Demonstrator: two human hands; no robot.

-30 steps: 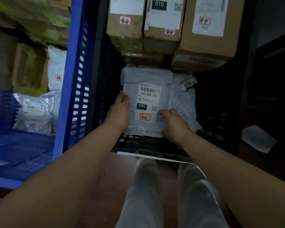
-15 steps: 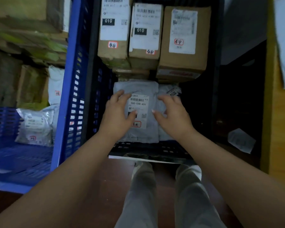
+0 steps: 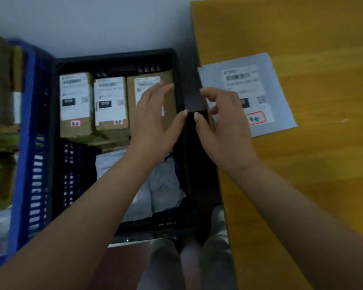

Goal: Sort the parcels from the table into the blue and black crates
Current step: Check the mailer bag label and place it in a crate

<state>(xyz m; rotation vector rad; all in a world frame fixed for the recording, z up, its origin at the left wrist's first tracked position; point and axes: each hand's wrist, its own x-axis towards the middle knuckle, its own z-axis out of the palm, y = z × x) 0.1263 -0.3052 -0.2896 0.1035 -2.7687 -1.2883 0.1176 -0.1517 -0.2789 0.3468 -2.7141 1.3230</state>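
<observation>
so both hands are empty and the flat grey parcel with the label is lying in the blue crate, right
Not quite. The head view shows the flat grey parcel lying on the yellow wooden table, not in the blue crate. The rest holds: the left hand and the right hand are both empty.

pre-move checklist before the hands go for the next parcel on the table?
1. Left hand free: ok, fingers spread, holds nothing.
2. Right hand free: ok, loosely curled, holds nothing.
3. Next parcel located: ok, grey mailer lies flat on the yellow table, label up, the right hand partly covering it.
4. Label readable for sorting: cannot tell, print is blurred.
5. Room in black crate: ok, bare floor shows left of the grey bags.
6. Room in blue crate: cannot tell, mostly out of frame.
</observation>
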